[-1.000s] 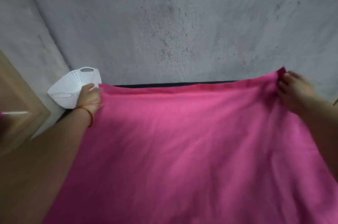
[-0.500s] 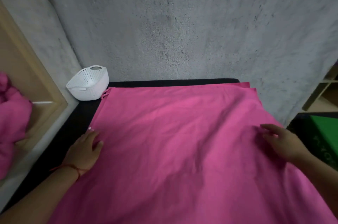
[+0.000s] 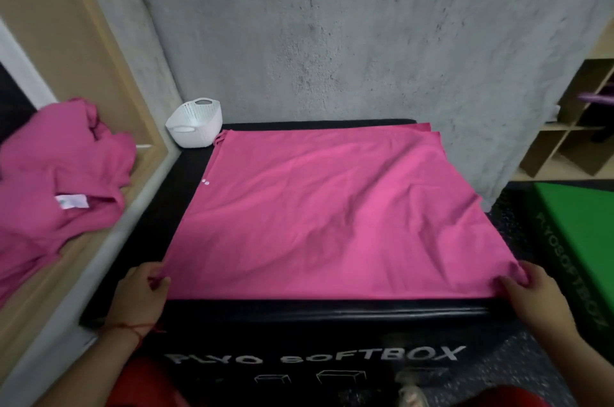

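Observation:
A large pink cloth [image 3: 325, 213] lies spread flat on top of a black soft box [image 3: 319, 323] that stands against a grey concrete wall. It looks doubled, with a second layer showing along its far edge, and two small white buttons sit near its left edge. My left hand [image 3: 141, 293] pinches the cloth's near left corner. My right hand [image 3: 535, 293] grips the near right corner, fingers curled over the fabric.
A white perforated basket [image 3: 196, 122] stands at the box's far left corner. A heap of pink garments [image 3: 56, 180] lies on a wooden ledge to the left. A green soft box [image 3: 581, 240] sits on the right, with wooden cubby shelves [image 3: 571, 130] behind it.
Both hands left the cloth's far corners, slid back along its sides and now hold the near corners. The cloth has settled flat on the box. My view has pulled back and tilted down.

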{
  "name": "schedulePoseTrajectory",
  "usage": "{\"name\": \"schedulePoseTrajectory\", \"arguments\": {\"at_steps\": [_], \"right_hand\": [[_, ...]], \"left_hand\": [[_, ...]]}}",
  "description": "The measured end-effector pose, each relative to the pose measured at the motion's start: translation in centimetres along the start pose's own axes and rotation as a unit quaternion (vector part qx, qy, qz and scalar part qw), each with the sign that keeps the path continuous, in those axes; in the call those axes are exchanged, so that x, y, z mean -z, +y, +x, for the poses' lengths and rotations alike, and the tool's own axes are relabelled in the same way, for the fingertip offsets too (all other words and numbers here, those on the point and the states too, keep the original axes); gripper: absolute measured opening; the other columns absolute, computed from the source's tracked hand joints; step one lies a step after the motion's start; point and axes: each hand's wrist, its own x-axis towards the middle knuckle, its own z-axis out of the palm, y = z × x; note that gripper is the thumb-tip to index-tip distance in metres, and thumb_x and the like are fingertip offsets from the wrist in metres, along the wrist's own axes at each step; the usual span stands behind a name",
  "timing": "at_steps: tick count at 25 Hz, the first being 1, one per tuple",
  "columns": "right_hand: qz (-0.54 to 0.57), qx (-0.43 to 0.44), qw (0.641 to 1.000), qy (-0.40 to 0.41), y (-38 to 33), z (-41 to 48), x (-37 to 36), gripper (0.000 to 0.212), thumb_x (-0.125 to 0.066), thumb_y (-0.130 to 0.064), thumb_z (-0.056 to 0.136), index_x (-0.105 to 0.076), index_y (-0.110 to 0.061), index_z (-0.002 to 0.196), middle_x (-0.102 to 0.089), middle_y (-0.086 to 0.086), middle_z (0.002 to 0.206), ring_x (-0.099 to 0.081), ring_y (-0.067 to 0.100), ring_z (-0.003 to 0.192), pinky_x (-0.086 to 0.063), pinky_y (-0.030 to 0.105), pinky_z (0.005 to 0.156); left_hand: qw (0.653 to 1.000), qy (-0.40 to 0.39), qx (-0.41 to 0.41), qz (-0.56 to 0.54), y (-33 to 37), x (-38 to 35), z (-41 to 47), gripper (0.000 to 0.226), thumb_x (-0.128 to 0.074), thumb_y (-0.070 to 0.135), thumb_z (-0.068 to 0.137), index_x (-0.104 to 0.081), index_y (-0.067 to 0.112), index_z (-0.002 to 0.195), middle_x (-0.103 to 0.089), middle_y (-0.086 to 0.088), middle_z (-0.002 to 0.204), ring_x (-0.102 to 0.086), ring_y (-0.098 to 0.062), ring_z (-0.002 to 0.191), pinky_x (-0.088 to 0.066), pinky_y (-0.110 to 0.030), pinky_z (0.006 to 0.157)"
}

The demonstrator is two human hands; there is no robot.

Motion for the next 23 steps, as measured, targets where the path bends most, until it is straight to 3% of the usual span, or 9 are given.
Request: {"name": "schedulePoseTrajectory", "arguments": {"at_steps": [3, 8, 10, 12, 13, 15, 18, 21, 23], "right_hand": [[0.161, -0.115, 0.980, -0.005, 0.9, -1.4, 1.5, 0.059, -0.082, -0.035, 0.090, -0.062, -0.013, 0.141, -0.067, 0.014, 0.139, -0.066, 0.035, 0.119, -0.050, 0.049, 0.105], [0.234, -0.134, 0.963, 0.008, -1.0, -3.6, 4.7, 0.041, -0.073, -0.020, 0.099, -0.066, -0.010, 0.138, -0.068, 0.011, 0.125, -0.065, 0.027, 0.110, -0.051, 0.044, 0.105], [0.233, -0.121, 0.965, 0.010, -1.2, -4.0, 5.1, 0.036, -0.070, -0.018, 0.101, -0.068, -0.010, 0.136, -0.068, 0.011, 0.119, -0.064, 0.026, 0.106, -0.050, 0.040, 0.097], [0.216, -0.108, 0.970, 0.005, -1.3, -4.0, 5.1, 0.029, -0.071, -0.019, 0.100, -0.072, -0.012, 0.127, -0.071, 0.011, 0.113, -0.067, 0.027, 0.100, -0.052, 0.040, 0.092], [0.200, -0.109, 0.974, 0.001, -1.4, -3.9, 5.2, 0.022, -0.071, -0.020, 0.099, -0.074, -0.011, 0.120, -0.073, 0.011, 0.108, -0.066, 0.027, 0.093, -0.053, 0.040, 0.087], [0.183, -0.126, 0.975, -0.017, -1.2, -3.5, 5.4, 0.016, -0.069, -0.019, 0.100, -0.075, -0.005, 0.106, -0.070, 0.013, 0.091, -0.060, 0.026, 0.077, -0.048, 0.039, 0.071], [0.137, -0.140, 0.980, -0.029, -0.9, -2.6, 5.6, 0.022, -0.072, -0.023, 0.098, -0.075, -0.002, 0.103, -0.070, 0.016, 0.085, -0.059, 0.029, 0.070, -0.052, 0.042, 0.071], [0.108, -0.125, 0.985, -0.039, -0.9, -1.9, 5.9, 0.023, -0.071, -0.022, 0.101, -0.071, 0.001, 0.099, -0.065, 0.017, 0.076, -0.052, 0.026, 0.059, -0.043, 0.031, 0.053], [0.073, -0.091, 0.993, -0.030, -1.3, -1.5, 6.1, 0.022, -0.072, -0.023, 0.100, -0.071, -0.002, 0.094, -0.068, 0.017, 0.075, -0.055, 0.027, 0.059, -0.041, 0.030, 0.053]], "left_hand": [[0.997, -0.008, 0.059, -0.057, 0.0, 0.9, -0.9, 0.033, -0.079, 0.011, 0.088, -0.068, 0.006, 0.119, -0.074, -0.017, 0.111, -0.070, -0.035, 0.100, -0.050, -0.044, 0.095], [0.991, -0.030, 0.115, -0.062, 0.5, 2.1, -1.0, 0.043, -0.081, 0.018, 0.089, -0.068, -0.002, 0.125, -0.072, -0.022, 0.119, -0.067, -0.038, 0.114, -0.047, -0.043, 0.102], [0.990, -0.052, 0.124, -0.042, 0.5, 2.4, -0.4, 0.022, -0.081, 0.021, 0.089, -0.078, 0.002, 0.099, -0.076, -0.020, 0.097, -0.070, -0.038, 0.098, -0.050, -0.042, 0.089], [0.987, -0.094, 0.126, -0.023, -0.3, 2.2, 0.2, 0.036, -0.079, 0.027, 0.091, -0.071, 0.009, 0.062, -0.066, -0.014, 0.063, -0.067, -0.034, 0.071, -0.045, -0.038, 0.070], [0.986, -0.104, 0.130, -0.011, -0.6, 2.2, 0.5, 0.042, -0.078, 0.029, 0.092, -0.068, 0.010, 0.056, -0.062, -0.012, 0.057, -0.063, -0.031, 0.066, -0.042, -0.037, 0.066], [0.985, -0.112, 0.134, -0.016, -0.8, 2.2, 0.7, 0.032, -0.078, 0.029, 0.092, -0.076, 0.011, 0.066, -0.067, -0.013, 0.064, -0.066, -0.030, 0.070, -0.044, -0.036, 0.071], [0.983, -0.095, 0.149, -0.047, 0.1, 1.8, 0.7, 0.030, -0.078, 0.030, 0.092, -0.081, 0.002, 0.101, -0.076, -0.021, 0.093, -0.071, -0.036, 0.092, -0.052, -0.039, 0.086], [0.983, -0.097, 0.159, 0.010, 0.7, 1.8, 0.9, 0.033, -0.077, 0.034, 0.092, -0.080, 0.003, 0.103, -0.076, -0.023, 0.105, -0.071, -0.038, 0.100, -0.052, -0.038, 0.089], [0.980, -0.108, 0.167, 0.032, 0.5, 2.3, 1.2, 0.032, -0.079, 0.037, 0.088, -0.081, 0.007, 0.096, -0.077, -0.020, 0.103, -0.072, -0.036, 0.094, -0.052, -0.035, 0.082]]}}
